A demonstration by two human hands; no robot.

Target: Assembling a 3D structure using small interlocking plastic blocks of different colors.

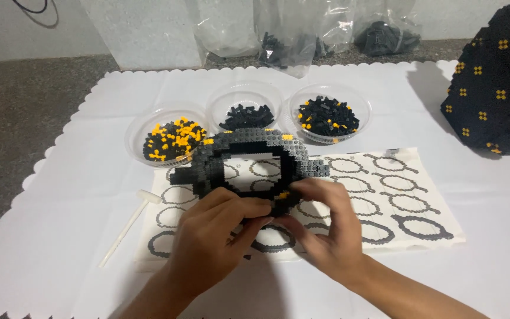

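Over the pattern sheet [385,195], both hands work a black brick ring [249,162].
Left hand [213,233] and right hand [326,227] pinch its lower edge, apparently seating a piece; the next press likely needs steady support.

Black ring built of small plastic bricks [249,159]: approx. oval loop, open centre, several brick layers thick, w/ a few yellow bricks set in near top edge and one at lower right. Short black tab sticks out at left, another at right. Pose: tilted up on edge, top leaning away, held just above printed instruction sheet of ring diagrams [408,201]. Lower rim gripped between left hand [216,236] and right hand [326,230]; fingertips of both pinch bottom section, thumbs on near face. Lower rim partly hidden by fingers.
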